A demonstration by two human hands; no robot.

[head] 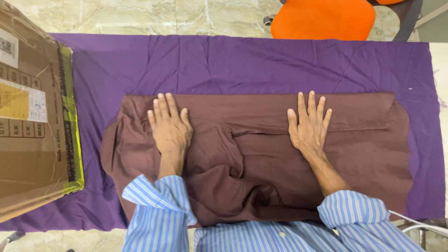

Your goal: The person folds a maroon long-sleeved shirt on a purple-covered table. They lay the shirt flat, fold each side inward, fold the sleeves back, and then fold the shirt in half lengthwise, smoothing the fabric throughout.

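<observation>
Both hands, left (170, 128) and right (309, 126), lay flat, apart on a half-folded brown garment (261, 154); near bunching remained unsmoothed.

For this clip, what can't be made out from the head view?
- Brown cloth garment: its near edge is covered by the blue striped shirt sleeves; its kind cannot be told.
- Brown cardboard box: cut off by the left and top edges.
- Orange round seat: cut off by the top edge.
- Palms of the left hand and right hand: face down, hidden.
</observation>
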